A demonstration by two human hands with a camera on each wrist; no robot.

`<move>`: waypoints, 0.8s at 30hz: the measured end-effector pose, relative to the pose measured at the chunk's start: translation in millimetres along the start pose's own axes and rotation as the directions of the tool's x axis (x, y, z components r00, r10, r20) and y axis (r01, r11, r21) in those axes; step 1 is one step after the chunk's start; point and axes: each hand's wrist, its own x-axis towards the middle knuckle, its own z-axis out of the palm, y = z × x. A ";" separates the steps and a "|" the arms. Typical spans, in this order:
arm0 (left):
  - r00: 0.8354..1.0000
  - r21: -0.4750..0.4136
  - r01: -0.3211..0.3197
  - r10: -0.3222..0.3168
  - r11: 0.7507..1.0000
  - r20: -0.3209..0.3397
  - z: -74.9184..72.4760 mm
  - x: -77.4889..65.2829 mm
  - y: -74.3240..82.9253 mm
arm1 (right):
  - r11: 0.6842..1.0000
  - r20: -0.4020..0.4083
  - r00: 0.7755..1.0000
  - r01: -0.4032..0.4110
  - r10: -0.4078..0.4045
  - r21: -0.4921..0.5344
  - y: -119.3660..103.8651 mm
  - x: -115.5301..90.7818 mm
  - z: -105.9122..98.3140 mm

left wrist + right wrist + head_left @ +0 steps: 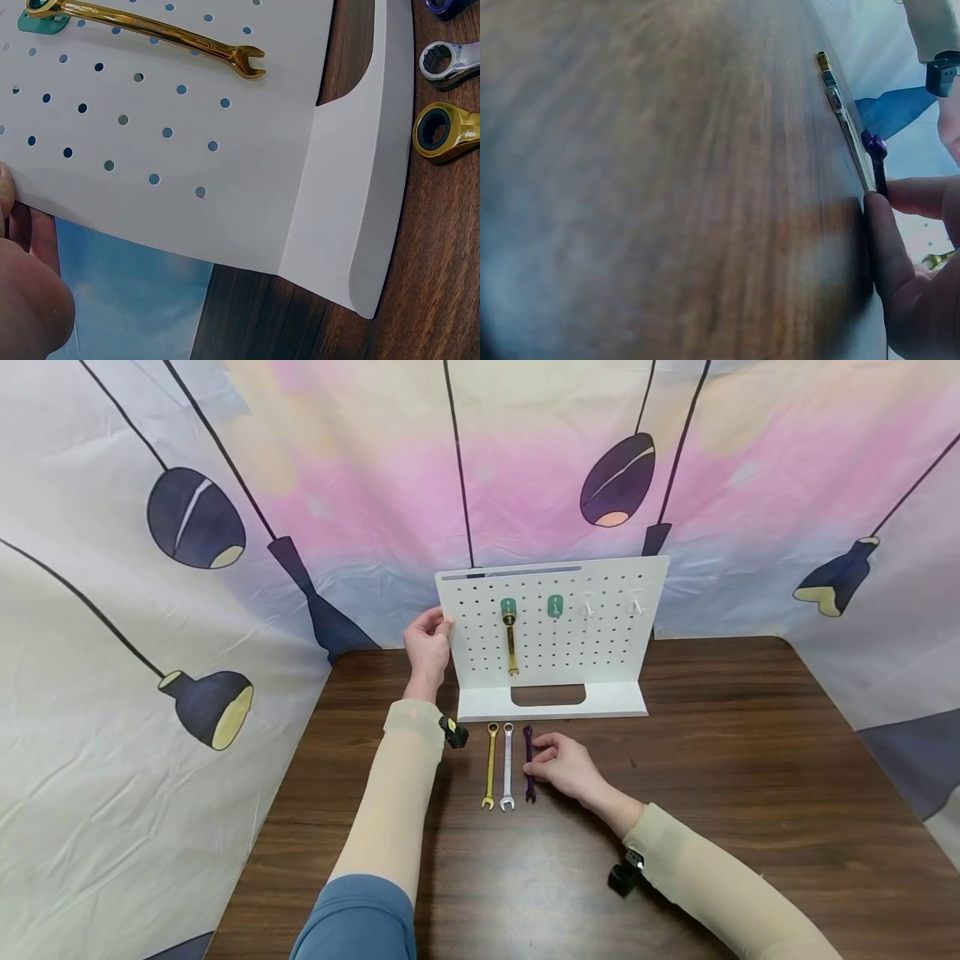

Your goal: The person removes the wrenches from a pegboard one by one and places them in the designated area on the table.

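Note:
My left hand holds the left edge of a white pegboard stand, thumb in front and fingers partly behind it in the left wrist view. A gold combination wrench hangs on the board from a green hook, open end down. My right hand pinches a purple combination wrench between thumb and fingers, just in front of the stand. In the right wrist view the purple wrench's end sticks out beyond the fingertips. Left of it, a silver wrench and a yellow-gold wrench lie side by side.
The board also carries a second green hook and two clear hooks with nothing on them. All of it stands on a dark wooden table. Behind hangs a backdrop cloth printed with lamps.

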 end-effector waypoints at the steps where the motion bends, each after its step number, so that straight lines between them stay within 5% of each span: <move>1: 1.000 0.001 -0.002 0.002 1.000 -0.001 0.0 0.0 0.2 | 1.000 0.002 1.000 -0.002 0.002 -0.004 -0.5 0.4 -0.1; 24: 1.000 0.007 0.007 -0.007 1.000 -0.004 0.0 0.2 0.4 | 0.982 0.060 0.998 0.026 -0.015 -0.188 -6.6 9.1 -5.1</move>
